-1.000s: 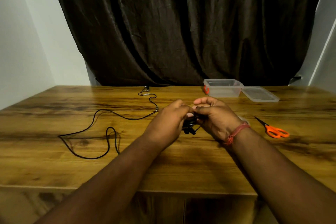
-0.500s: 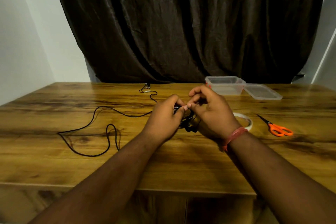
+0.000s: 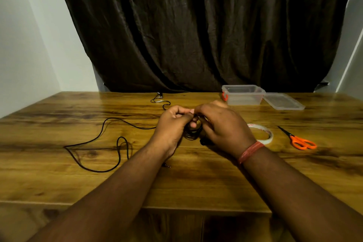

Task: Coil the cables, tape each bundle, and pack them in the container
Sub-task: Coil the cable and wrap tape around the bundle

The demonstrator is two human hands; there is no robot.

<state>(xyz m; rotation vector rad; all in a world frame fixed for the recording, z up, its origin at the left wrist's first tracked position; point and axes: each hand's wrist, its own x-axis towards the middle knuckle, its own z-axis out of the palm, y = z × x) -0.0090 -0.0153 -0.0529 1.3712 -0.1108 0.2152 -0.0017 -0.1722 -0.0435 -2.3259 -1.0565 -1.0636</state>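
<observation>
A small black cable coil (image 3: 193,132) hangs between my two hands above the middle of the wooden table (image 3: 196,179). My left hand (image 3: 172,125) grips the coil from the left with curled fingers. From the right, my right hand (image 3: 222,124) pinches the same coil near its top. A long loose black cable (image 3: 102,135) trails across the table's left half, and its jack plug (image 3: 167,165) lies beside my left forearm. A clear plastic container (image 3: 243,95) stands open at the back right, its lid (image 3: 282,101) flat beside it.
A roll of white tape (image 3: 263,133) lies just right of my right wrist. Orange-handled scissors (image 3: 300,140) lie farther right. A thin earphone-like cable (image 3: 160,100) sits at the table's back edge. A dark curtain hangs behind.
Both hands have stayed together on the coil, and the fingers have shifted round it. The loose cable's jack end now shows beside my left forearm.
</observation>
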